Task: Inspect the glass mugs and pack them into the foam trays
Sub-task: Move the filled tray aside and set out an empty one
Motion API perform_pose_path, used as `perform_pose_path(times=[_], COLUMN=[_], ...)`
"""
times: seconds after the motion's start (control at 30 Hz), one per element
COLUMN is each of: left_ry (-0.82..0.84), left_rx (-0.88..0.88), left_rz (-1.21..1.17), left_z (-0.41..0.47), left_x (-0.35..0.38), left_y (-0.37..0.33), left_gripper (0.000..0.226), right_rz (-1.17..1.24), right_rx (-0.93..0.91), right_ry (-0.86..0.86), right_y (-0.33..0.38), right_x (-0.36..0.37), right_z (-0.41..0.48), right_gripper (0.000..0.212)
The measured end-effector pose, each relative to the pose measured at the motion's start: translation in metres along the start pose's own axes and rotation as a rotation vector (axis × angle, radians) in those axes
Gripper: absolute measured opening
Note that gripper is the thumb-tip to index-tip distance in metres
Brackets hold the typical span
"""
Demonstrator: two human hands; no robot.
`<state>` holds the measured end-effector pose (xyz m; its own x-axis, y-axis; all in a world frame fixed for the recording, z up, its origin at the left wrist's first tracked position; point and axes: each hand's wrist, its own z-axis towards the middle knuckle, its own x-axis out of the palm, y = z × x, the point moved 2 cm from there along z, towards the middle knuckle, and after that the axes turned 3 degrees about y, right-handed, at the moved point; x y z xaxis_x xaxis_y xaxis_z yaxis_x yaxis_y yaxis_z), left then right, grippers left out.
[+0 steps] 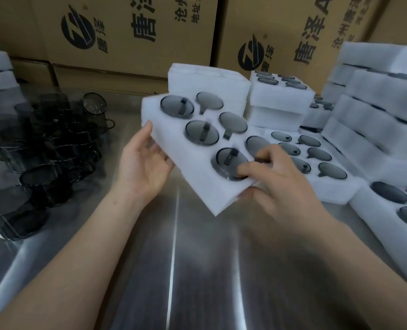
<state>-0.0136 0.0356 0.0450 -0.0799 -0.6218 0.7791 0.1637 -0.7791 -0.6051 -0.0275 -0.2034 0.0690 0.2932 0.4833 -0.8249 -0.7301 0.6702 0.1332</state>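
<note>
I hold a white foam tray (193, 167) tilted above the steel table, its six round pockets filled with smoked-grey glass mugs (202, 132). My left hand (143, 163) supports the tray's left edge from below, palm up. My right hand (272, 177) grips the tray's near right corner, thumb under and fingers on top, covering part of the nearest mugs. A cluster of loose dark glass mugs (47, 148) stands stacked on the table at the left.
Filled foam trays (336, 186) lie flat on the right, and stacks of trays (379, 96) rise behind them. Another foam stack (281, 103) stands behind the held tray. Printed cardboard boxes (131, 32) wall off the back. The steel table (197, 270) stretches toward me.
</note>
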Motion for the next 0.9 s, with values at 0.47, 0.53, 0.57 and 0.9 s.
perform_pose_path(times=[0.47,0.53,0.57,0.9], left_ry=[0.17,0.167,0.165,0.144], left_rx=[-0.375,-0.377,-0.378,-0.391], left_rz=[0.644,0.65,0.651,0.651], left_z=[-0.005,-0.005,-0.005,-0.006], left_x=[0.004,0.004,0.004,0.005], left_y=[0.035,0.035,0.035,0.035], left_gripper=[0.057,0.058,0.058,0.052], right_rz=[-0.233,-0.233,-0.229,-0.221], right_rx=[0.588,0.653,0.676,0.844], right_ry=[-0.061,-0.038,-0.028,0.001], right_y=[-0.067,-0.075,-0.078,-0.089], right_x=[-0.043,-0.043,-0.043,-0.054], right_z=[0.0,0.002,0.004,0.003], right_gripper=[0.049,0.05,0.05,0.049])
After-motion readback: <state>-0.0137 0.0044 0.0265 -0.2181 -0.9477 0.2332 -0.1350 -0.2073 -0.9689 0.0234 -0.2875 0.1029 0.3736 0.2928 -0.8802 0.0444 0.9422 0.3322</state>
